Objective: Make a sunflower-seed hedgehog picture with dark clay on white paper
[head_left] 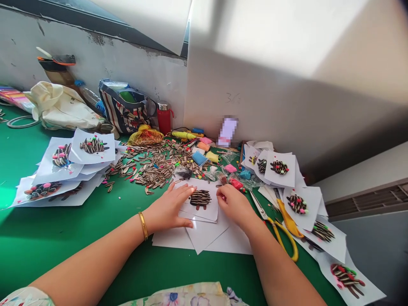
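My left hand (172, 206) lies with fingers spread on the left part of a small white card (204, 214). On that card is a hedgehog figure (200, 197) made of striped seeds, with brown feet below. At the card's right edge my right hand (234, 202) has its fingers curled together; what they hold, if anything, is hidden. More white sheets (207, 238) lie under the card. Behind my hands spreads a heap of sunflower seeds (156, 170), beside soft clay pieces such as a blue one (199, 158) and a red one (236, 183).
Yellow-handled scissors (277, 229) and a yellow cutter (288, 219) lie right. Finished hedgehog cards stack at left (92, 157) and right (304, 216). Along the wall stand a red bottle (164, 119), a striped bag (123, 110), a cream bag (63, 110) and a blurred phone (228, 131).
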### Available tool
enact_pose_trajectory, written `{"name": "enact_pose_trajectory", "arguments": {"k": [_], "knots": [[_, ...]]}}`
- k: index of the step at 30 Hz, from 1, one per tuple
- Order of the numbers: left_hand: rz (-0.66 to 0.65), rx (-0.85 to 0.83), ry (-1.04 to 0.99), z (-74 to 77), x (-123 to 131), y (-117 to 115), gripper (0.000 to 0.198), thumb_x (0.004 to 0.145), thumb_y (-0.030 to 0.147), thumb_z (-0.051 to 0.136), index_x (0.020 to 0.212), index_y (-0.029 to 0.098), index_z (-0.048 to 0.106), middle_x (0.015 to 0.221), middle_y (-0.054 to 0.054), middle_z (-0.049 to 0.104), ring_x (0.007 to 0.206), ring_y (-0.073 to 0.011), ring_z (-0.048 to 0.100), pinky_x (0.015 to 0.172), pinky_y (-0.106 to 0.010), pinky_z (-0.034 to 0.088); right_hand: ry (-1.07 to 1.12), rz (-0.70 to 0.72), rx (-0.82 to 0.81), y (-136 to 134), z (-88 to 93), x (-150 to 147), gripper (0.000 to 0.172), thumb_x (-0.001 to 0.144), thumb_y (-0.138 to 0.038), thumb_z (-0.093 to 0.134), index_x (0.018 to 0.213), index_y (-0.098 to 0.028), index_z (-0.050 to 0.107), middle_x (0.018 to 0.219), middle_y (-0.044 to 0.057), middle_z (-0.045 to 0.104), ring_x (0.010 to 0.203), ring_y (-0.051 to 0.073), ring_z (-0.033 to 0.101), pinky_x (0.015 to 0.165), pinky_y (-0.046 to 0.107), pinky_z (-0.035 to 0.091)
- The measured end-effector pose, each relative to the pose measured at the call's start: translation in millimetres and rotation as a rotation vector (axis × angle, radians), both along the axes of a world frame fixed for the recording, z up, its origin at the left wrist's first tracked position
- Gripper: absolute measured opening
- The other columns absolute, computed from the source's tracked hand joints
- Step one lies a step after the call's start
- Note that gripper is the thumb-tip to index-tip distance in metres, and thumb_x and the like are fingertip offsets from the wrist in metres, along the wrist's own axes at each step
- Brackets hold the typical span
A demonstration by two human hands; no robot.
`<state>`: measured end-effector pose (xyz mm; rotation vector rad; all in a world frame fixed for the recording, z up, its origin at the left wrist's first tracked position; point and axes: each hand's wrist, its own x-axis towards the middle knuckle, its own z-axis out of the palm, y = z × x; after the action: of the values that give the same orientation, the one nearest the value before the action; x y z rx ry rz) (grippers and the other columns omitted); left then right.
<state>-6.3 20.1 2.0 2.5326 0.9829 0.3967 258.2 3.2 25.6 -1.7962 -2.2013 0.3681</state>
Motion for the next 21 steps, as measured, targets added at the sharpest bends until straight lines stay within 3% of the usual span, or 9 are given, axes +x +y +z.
{"name": "enact_pose_trajectory", "arguments": {"k": [5,12,21], "knots": [[0.057,0.011,0.067,1.9,1,-1,0.089,0.08,0.048,0.071,0.152,0.026,0.025,0.153,-0.012,0.04,0.145,-0.0318,0.029,0.119,-0.06,0.012,0.042,0.134,-0.168,-10,15.6,-1,0.006,0.085,-0.025,0.062,0.08,-0.023,0.064,0.083,-0.002,0.062,0.073,0.013,0.056,0.063,0.024,0.037],[0.031,0.037,0.07,1.2,4,-2,0.075,0.084,0.049,0.066,0.148,0.027,0.035,0.153,-0.013,0.04,0.144,-0.032,0.031,0.119,-0.062,0.009,0.023,0.083,0.043,-4,-2.5,-11,0.018,0.088,-0.016,0.056,0.099,-0.024,0.068,0.093,0.002,0.062,0.084,0.016,0.058,0.071,0.026,0.041],[0.033,0.054,0.071,-2.3,8,-3,0.078,0.082,0.05,0.068,0.148,0.024,0.035,0.152,-0.014,0.042,0.143,-0.033,0.034,0.119,-0.062,0.011,-0.009,0.08,0.076,1,-13.5,-9,0.024,0.09,-0.017,0.055,0.11,-0.024,0.065,0.103,0.004,0.063,0.094,0.018,0.059,0.076,0.028,0.044]]}}
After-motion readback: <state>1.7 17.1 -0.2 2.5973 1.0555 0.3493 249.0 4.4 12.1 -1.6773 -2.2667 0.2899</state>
